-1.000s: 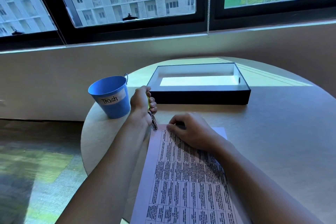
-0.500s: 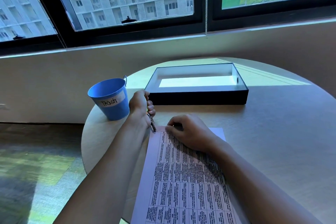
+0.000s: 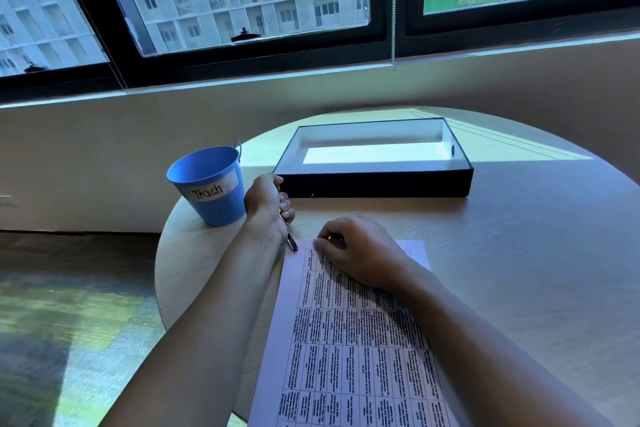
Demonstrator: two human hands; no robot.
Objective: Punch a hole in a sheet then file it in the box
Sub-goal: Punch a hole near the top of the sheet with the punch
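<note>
A pale pink sheet point(image 3: 349, 350) printed with a dense table lies on the round table in front of me. My left hand point(image 3: 266, 204) grips a small hand punch point(image 3: 290, 238), its metal tip at the sheet's top left corner. My right hand point(image 3: 360, 253) rests on the sheet's top edge with fingers curled down, pressing the paper flat. Beyond both hands stands the black box point(image 3: 374, 182), open at the top, shallow, with a white inside.
A blue bucket point(image 3: 211, 191) labelled "Trash" stands at the table's left edge, close beside my left hand. The round table point(image 3: 519, 253) ends at a wall under the windows. Floor lies to the left.
My left hand squeezed tighter round the punch and the yellow-green part of it is now hidden in the fist. The tip stays at the sheet's corner. The right hand has not moved.
</note>
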